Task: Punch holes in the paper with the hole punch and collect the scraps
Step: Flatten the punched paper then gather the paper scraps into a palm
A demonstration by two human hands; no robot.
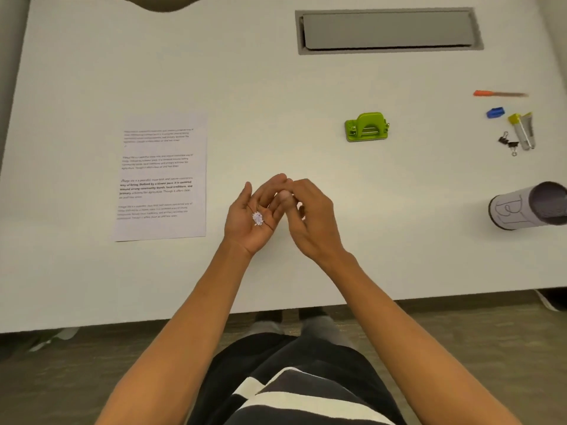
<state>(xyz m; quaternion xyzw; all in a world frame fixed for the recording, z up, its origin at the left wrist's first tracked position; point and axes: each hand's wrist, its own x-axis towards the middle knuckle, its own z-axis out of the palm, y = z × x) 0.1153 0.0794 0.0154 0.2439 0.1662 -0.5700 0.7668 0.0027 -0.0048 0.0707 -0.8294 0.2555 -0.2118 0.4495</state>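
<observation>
Collecting scraps looks like the step in hand, over the wide white table (276, 87). The printed white paper sheet (161, 176) lies flat to the left; the lime-green metal hole punch (366, 127) stands apart, farther back on the right. The left hand (254, 216) is cupped, palm up and relaxed, cradling small white paper scraps (257, 218). The right hand (310, 216) curls beside its fingertips; whether it pinches anything I cannot tell. Next, probably carrying the scraps level somewhere for disposal.

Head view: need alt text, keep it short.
Over a white desk, the left hand lies palm up, cupping a small pile of scraps, while the right hand touches its fingertips. A printed paper lies to the left; a green punch sits farther back on the right.
</observation>
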